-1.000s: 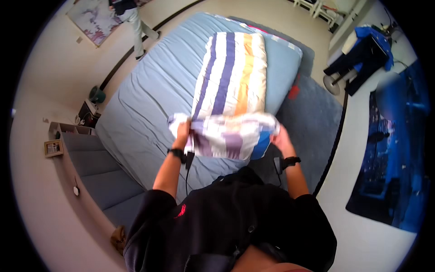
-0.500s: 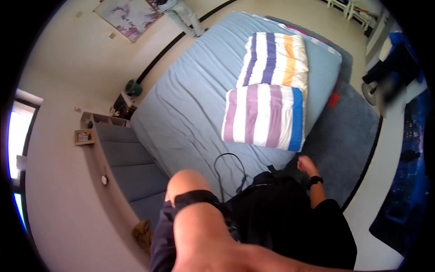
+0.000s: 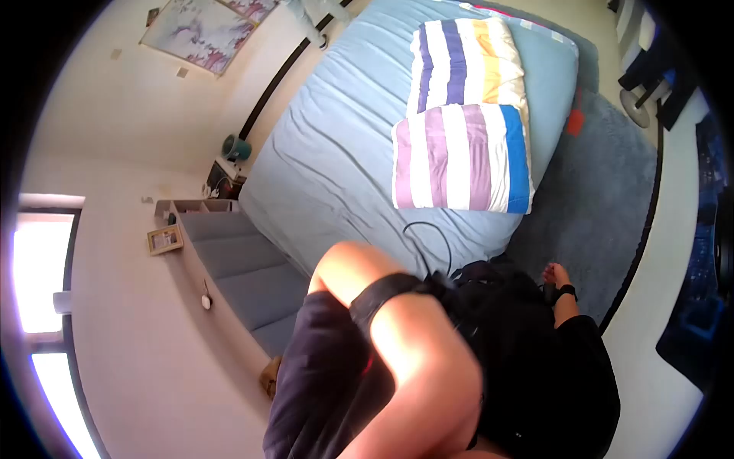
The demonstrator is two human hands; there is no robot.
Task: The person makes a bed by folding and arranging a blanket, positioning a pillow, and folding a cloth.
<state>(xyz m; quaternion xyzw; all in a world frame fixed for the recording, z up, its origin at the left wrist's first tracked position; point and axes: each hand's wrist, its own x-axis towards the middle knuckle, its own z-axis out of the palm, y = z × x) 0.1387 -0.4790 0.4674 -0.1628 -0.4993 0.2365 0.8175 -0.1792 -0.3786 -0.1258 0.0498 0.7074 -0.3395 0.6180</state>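
My left forearm crosses close below the camera with a black strap around it. Beyond the strap, my left hand (image 3: 348, 269) is bent downward, its fingers hidden from view; what it touches does not show. To the right, my right hand (image 3: 556, 274) hangs beside my dark clothing, above the rug, with its fingers curled in and nothing visible in them. A black band (image 3: 566, 292) circles that wrist. A thin black cable (image 3: 440, 228) loops out in front of my body, over the edge of the bed (image 3: 329, 145).
A folded striped quilt (image 3: 462, 157) lies on the bed. Grey-blue rug (image 3: 592, 206) covers the floor on the right. At left are a padded grey headboard (image 3: 245, 264), a picture frame (image 3: 164, 240) and a small fan (image 3: 235, 148). Another person's legs (image 3: 306, 23) show at the top.
The view has shifted, so the bed and quilt sit higher. My left forearm has swung across toward the right. My right hand still hangs at my side, fingers curled.
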